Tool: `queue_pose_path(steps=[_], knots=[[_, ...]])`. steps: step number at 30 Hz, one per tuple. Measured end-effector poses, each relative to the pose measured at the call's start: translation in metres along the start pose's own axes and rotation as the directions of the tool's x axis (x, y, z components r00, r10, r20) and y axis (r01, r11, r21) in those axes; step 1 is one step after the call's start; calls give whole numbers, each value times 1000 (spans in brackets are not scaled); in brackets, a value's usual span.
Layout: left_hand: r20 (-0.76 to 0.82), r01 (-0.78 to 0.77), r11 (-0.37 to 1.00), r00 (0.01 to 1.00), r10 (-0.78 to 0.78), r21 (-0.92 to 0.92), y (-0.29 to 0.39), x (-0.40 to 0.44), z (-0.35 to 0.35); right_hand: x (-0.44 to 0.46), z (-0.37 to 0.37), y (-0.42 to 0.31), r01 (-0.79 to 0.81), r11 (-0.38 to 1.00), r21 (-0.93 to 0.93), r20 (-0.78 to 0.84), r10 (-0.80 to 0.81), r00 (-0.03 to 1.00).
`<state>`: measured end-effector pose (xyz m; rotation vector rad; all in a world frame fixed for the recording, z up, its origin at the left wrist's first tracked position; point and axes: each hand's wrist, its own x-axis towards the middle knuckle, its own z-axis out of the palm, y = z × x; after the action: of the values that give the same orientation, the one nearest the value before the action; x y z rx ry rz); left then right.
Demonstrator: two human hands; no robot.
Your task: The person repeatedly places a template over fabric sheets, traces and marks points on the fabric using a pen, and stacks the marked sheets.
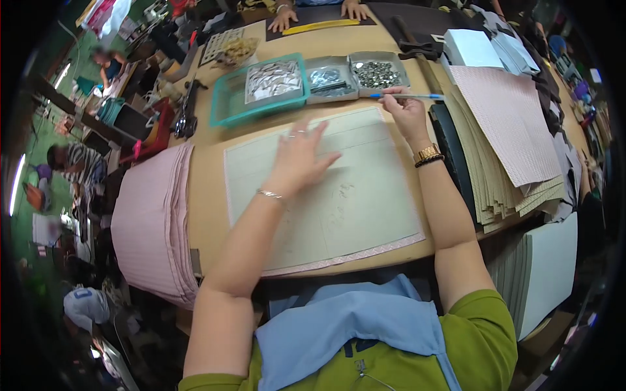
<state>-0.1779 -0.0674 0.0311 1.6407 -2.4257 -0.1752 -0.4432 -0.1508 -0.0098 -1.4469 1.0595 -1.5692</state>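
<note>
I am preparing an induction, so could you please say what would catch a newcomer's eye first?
Probably the large pale green sheet in the middle of the table, under the blurred left hand. Next, perhaps, the turquoise tray beyond it to the left, and the blue pen in the right hand near the sheet's far right corner.

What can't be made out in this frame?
All in the head view:
- Left hand: motion-blurred; whether it touches the sheet is unclear.
- Marks on the sheet: too small and faint to read.
- Part of the sheet: hidden by the left forearm.
- Co-worker's hands show; the head is cut off by the top edge.
- Shiny pieces: too small to identify.
</note>
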Motion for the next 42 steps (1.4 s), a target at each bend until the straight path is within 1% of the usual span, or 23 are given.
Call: queue_pose_path(steps=[2,3,6,8,12,15,18,21,24,27,30,31,34,40,42], knots=[[107,131,989,985,-137,66,-23,-27,-27,-7,29,-15,-13,999,-34,123,17,992],[153,191,976,967,-205,102,-29,-37,-38,-10,48,-19,98,993,-69,171,-85,982],[320,278,948,894,-314,155,-38,-51,-57,-18,103,-22,111,981,-157,287,-62,956],[340,262,953,892,-298,149,-43,-57,-53,-22,128,-23,70,978,-196,333,0,943],[359,258,957,888,-289,132,-44,-57,-52,-23,142,-27,37,943,-329,394,102,913],[344,254,958,895,-286,135,-46,-58,-49,-23,144,-28,75,939,-337,424,79,902],[346,266,955,890,-296,134,-45,-59,-49,-25,146,-30,167,904,-394,436,24,900],[340,264,955,893,-295,135,-45,-60,-48,-27,149,-35,131,903,-409,425,62,903],[358,269,952,882,-306,149,-44,-58,-50,-26,149,-37,164,879,-448,453,66,889],[349,259,954,889,-297,154,-47,-58,-46,-27,151,-40,173,878,-446,437,45,898],[327,260,951,895,-303,169,-47,-58,-42,-25,154,-31,155,865,-478,403,60,913],[344,262,950,888,-306,171,-48,-58,-42,-26,153,-31,131,871,-473,405,83,911],[374,265,949,874,-312,172,-48,-56,-43,-25,153,-29,143,871,-469,382,54,922],[374,283,942,866,-331,180,-44,-55,-46,-24,150,-28,143,870,-473,404,70,912],[370,286,942,867,-333,178,-43,-56,-47,-24,148,-27,73,913,-401,327,69,942]])
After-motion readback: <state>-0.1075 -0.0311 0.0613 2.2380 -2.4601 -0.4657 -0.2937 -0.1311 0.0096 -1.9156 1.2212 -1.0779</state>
